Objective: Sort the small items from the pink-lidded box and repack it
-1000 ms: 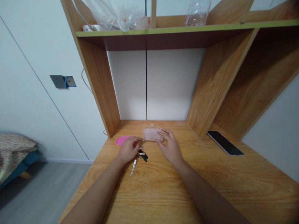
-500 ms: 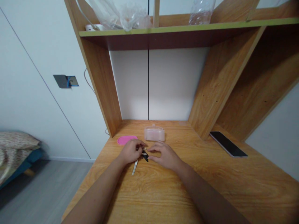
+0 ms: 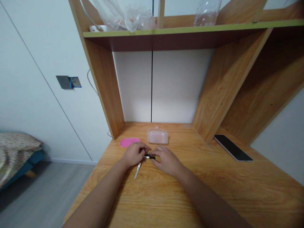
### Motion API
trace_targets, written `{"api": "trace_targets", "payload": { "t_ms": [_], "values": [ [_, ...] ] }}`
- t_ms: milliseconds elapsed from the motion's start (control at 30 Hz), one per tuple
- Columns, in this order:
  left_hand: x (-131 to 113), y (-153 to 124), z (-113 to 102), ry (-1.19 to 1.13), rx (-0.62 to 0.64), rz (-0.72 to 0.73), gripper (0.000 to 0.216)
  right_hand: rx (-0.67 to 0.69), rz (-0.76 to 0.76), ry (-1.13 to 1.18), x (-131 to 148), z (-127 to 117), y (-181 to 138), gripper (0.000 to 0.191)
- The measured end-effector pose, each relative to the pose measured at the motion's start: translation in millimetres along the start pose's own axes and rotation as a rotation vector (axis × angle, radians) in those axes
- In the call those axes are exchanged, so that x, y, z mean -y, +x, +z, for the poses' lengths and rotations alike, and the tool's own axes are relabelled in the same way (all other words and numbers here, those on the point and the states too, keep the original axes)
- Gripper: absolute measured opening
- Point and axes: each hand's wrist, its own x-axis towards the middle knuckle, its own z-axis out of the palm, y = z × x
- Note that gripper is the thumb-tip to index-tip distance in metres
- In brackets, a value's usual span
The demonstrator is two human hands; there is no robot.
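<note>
A bunch of keys [image 3: 145, 158] lies on the wooden desk [image 3: 213, 186], one long silver key pointing toward me. My left hand [image 3: 134, 154] pinches the bunch from the left, fingers closed on it. My right hand [image 3: 166, 160] meets it from the right, fingers curled onto the black key head. Just behind the hands stands a small clear plastic box [image 3: 157, 136], untouched. Its pink oval lid [image 3: 129, 142] lies flat to the box's left.
A black phone [image 3: 233, 147] lies at the desk's right under the slanted wooden side panel. The shelf above holds a crumpled plastic bag [image 3: 125, 14] and a clear bottle [image 3: 206, 12]. A bed [image 3: 16, 155] is at far left on the floor side.
My right hand left the clear box and came back to the keys, closing on them beside my left hand. The box stays put.
</note>
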Motion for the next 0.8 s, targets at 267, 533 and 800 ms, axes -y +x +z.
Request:
{"api": "trace_targets", "payload": {
  "t_ms": [267,533,800],
  "values": [
    [-18,-4,-6,-0.099,0.092,0.072,0.024,-0.038,0.052,0.032,-10,-4,1,0.026],
    [-14,-2,-3,-0.065,0.098,0.078,0.021,-0.082,0.085,0.113,-12,-6,0,0.022],
    [-12,-1,-6,-0.04,0.112,0.077,0.023,-0.135,0.103,0.162,-14,-5,0,0.019]
  ]
}}
